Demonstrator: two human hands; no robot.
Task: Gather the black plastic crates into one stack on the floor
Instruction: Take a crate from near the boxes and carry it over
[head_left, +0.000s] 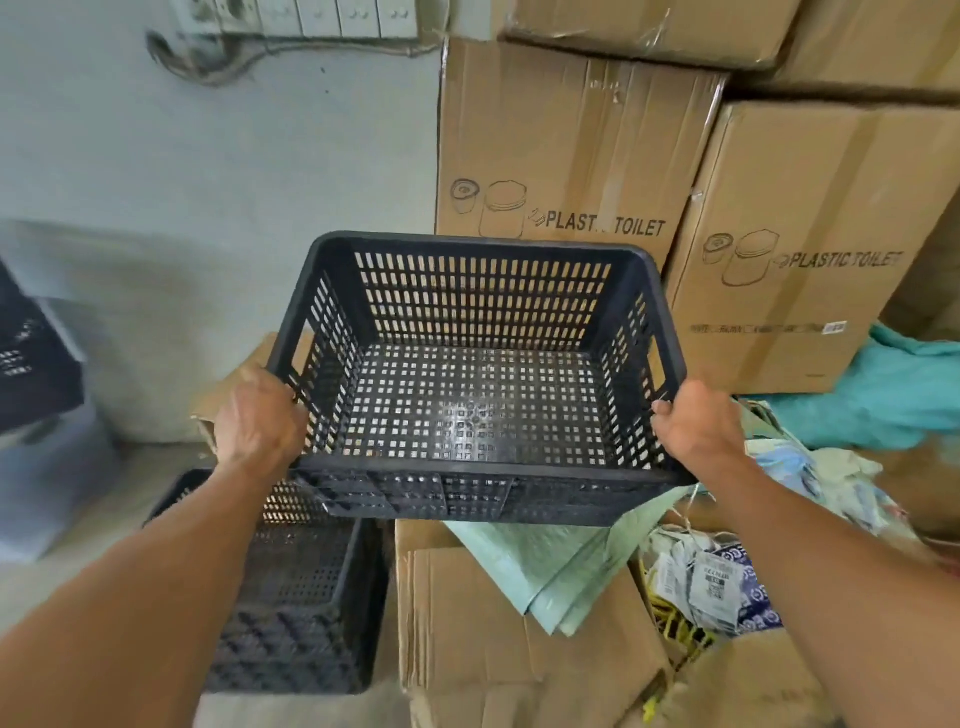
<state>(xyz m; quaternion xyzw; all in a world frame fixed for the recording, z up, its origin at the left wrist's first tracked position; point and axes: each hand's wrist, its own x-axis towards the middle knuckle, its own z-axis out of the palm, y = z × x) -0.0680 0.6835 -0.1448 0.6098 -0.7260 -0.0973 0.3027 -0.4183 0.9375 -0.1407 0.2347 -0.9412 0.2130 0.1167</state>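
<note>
I hold an empty black perforated plastic crate (475, 395) in the air at mid-frame, open side up. My left hand (260, 415) grips its left rim and my right hand (698, 423) grips its right rim. Below it to the left, a second black crate (306, 597) stands on the floor, partly hidden by my left forearm. A third black crate (31, 358) shows at the far left edge, blurred and cut off by the frame.
Stacked cardboard boxes (566, 150) marked "PLASTIC TOILET" rise behind the held crate. An open carton (467, 623) with a green woven sack (561, 566) and packets sits below right. Teal cloth (893, 395) lies at the right. A pale wall is at the left.
</note>
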